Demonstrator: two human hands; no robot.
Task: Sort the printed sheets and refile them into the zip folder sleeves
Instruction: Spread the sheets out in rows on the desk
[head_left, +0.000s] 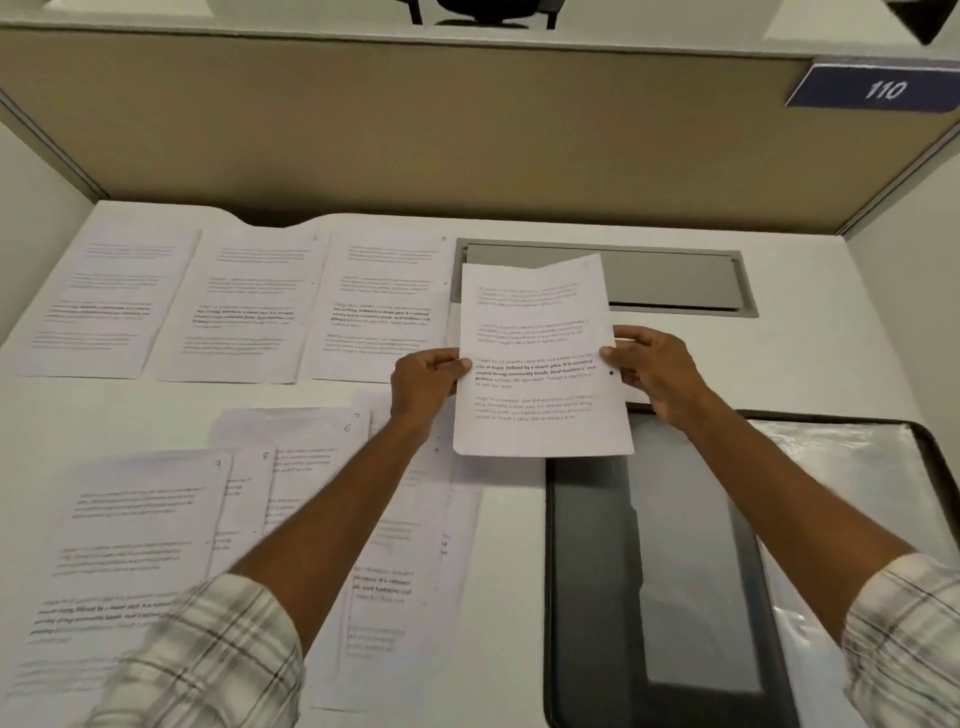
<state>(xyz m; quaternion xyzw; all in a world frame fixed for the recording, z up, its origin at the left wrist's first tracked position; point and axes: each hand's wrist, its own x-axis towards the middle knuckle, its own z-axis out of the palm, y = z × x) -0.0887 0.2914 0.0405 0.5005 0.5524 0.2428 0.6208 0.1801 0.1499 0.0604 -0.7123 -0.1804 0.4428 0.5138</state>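
Observation:
I hold one printed sheet (540, 358) up above the desk, in front of me. My left hand (426, 382) pinches its left edge and my right hand (657, 371) pinches its right edge. Three printed sheets (249, 306) lie side by side in a row at the back left of the desk. Several more numbered sheets (156, 525) overlap in a loose pile at the front left. The open zip folder (675, 571), black-edged with clear plastic sleeves (841, 467), lies at the front right, partly under the held sheet.
A grey cable hatch (675, 280) is set into the white desk (810, 364) behind the held sheet. A beige partition (415, 135) closes off the back, with a blue sign reading 110 (883, 89) at its right.

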